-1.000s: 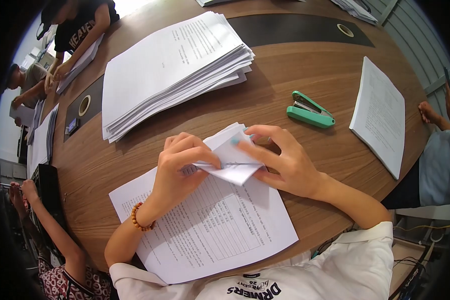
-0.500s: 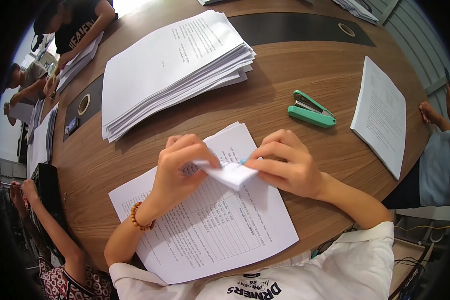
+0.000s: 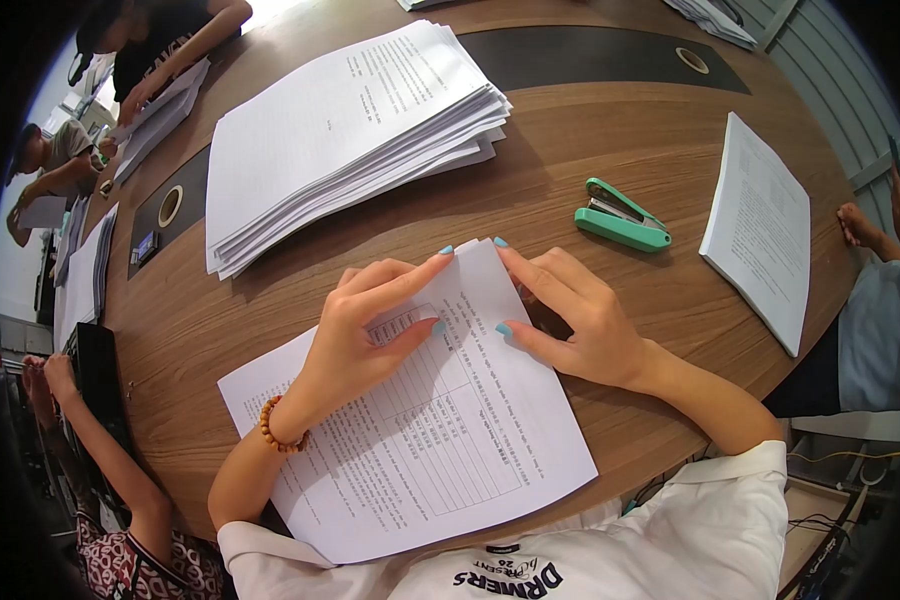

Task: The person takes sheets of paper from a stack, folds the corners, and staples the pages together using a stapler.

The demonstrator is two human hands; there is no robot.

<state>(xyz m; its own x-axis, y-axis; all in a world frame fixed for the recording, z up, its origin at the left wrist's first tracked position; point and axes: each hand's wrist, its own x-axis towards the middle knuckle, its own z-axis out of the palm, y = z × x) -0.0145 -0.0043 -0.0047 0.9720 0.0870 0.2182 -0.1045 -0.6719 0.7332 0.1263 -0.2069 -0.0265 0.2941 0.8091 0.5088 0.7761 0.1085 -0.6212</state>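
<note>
Printed sheets of paper [image 3: 450,430] lie on the wooden table directly in front of me, their far corner pointing away. My left hand [image 3: 370,320] rests over the left side of that corner, index finger stretched to the edge and thumb apart from it. On the other side, my right hand [image 3: 580,320] has its index fingertip at the corner and its thumb on the page; its other fingers curl at the sheets' right edge. Both hands are open around the corner. A green stapler [image 3: 623,216] lies beyond my right hand.
A tall stack of printed paper [image 3: 340,140] stands at the back left. Another bundle of pages [image 3: 760,230] lies near the right table edge. Other people work around the table, one in a black shirt [image 3: 160,50] at the far left. A round cable hole [image 3: 171,205] sits in a dark strip.
The corner that was bent up between my fingers now lies flat. Both hands have let go of the fold, with fingers spread out toward the tip of the sheets.
</note>
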